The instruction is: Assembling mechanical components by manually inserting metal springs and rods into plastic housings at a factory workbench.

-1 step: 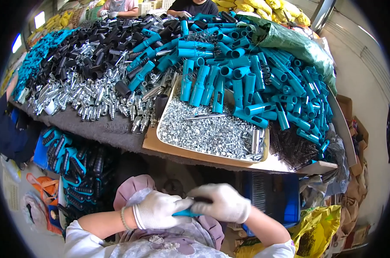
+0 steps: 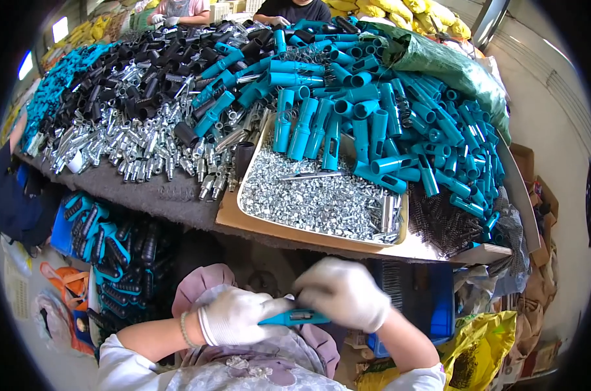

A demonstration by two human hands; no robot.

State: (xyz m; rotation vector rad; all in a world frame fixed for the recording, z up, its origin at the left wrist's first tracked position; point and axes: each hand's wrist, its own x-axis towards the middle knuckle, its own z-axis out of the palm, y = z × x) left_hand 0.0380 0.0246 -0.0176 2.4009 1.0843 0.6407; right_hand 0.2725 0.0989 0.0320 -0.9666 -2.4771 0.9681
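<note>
My left hand (image 2: pixel 238 317), in a white knit glove, is closed around a teal plastic tube (image 2: pixel 294 317) held level before my apron. A slot in the tube's side shows metal inside. My right hand (image 2: pixel 343 295), also gloved in white, is just above the tube's right part, its fingers bent and smeared by motion. I cannot tell whether it holds anything. Beyond my hands, a cream tray (image 2: pixel 315 234) full of small metal pieces sits at the table's near edge. Teal tubes (image 2: pixel 373 124) lie heaped behind it and over its far rim.
Left of the tray are piled metal fittings (image 2: pixel 145 143) and black sleeves (image 2: pixel 145 91). Dark springs (image 2: pixel 444 221) lie to its right. Below the table stand a blue bin (image 2: pixel 442 322) at right and black-and-teal handles (image 2: pixel 123 260) at left. Two people work across the table.
My right hand has lifted slightly up and to the right. More of the teal tube and its slot now shows; my left hand keeps its hold.
</note>
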